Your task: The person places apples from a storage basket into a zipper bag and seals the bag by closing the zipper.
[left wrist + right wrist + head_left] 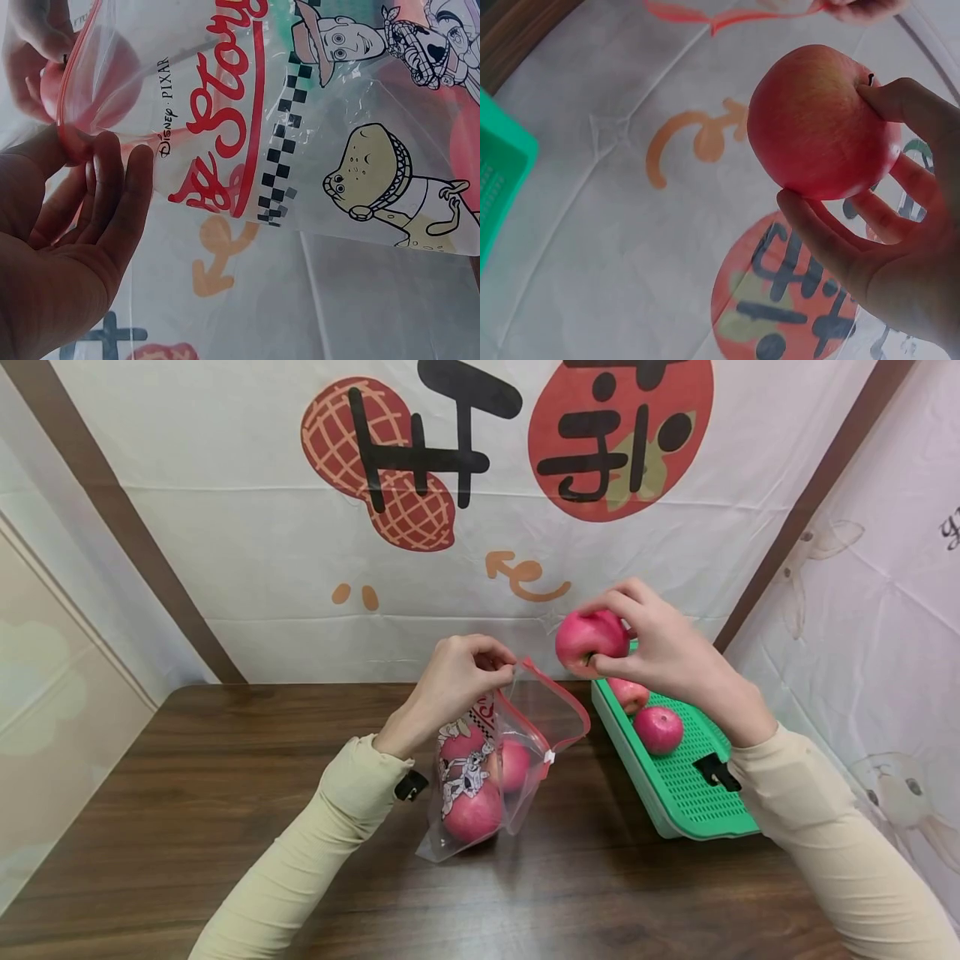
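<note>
A clear zip bag with a red zip edge and printed cartoon figures stands on the table with several apples inside. My left hand pinches the bag's top edge, and its mouth gapes toward the right. In the left wrist view the left fingers curl at the red zip strip. Up and to the right of the bag mouth, my right hand grips a red apple between thumb and fingers. The right wrist view shows this apple with its stem beside the thumb.
A green basket sits at the right of the wooden table, with apples in it under the right forearm. A white printed cloth hangs behind the table, and another cloth hangs along the right side.
</note>
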Demonstrator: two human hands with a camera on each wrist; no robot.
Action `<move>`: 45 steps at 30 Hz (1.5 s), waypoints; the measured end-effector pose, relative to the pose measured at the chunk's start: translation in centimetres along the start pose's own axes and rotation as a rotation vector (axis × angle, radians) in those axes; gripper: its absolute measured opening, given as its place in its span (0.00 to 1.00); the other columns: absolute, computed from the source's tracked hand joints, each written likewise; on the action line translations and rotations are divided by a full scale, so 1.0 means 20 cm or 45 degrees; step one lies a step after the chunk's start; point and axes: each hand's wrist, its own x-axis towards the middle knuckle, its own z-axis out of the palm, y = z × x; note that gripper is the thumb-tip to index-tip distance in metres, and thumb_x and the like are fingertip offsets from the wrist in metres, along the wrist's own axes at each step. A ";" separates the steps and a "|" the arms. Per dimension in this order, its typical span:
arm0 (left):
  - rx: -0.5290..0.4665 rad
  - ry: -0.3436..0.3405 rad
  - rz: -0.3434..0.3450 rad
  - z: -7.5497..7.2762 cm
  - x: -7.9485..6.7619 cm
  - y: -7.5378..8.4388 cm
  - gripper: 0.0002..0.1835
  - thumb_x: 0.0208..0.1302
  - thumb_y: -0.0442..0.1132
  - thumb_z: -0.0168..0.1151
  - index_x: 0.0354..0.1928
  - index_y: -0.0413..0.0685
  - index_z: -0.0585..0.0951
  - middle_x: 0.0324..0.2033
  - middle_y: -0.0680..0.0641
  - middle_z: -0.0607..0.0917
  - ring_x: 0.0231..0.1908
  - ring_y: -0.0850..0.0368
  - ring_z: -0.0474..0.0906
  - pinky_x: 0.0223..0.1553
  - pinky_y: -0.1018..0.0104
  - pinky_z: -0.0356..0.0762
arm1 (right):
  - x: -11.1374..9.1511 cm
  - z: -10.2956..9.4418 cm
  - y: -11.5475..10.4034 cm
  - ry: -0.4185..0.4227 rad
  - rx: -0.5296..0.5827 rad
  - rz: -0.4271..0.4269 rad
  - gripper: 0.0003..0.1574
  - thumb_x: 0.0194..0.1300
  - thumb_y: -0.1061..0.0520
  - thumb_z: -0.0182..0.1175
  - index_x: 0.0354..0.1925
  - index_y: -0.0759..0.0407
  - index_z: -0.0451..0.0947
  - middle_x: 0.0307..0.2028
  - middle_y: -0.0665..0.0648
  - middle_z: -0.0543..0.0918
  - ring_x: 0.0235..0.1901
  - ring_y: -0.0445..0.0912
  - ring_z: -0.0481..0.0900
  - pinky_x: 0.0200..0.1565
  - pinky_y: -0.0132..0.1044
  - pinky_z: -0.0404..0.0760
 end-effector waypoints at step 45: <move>0.000 -0.005 0.011 -0.01 0.00 0.00 0.05 0.60 0.38 0.67 0.37 0.51 0.88 0.29 0.54 0.86 0.28 0.60 0.80 0.31 0.65 0.79 | -0.03 0.24 -0.18 -0.618 0.461 0.065 0.24 0.63 0.59 0.65 0.58 0.53 0.77 0.55 0.52 0.81 0.50 0.46 0.83 0.51 0.43 0.83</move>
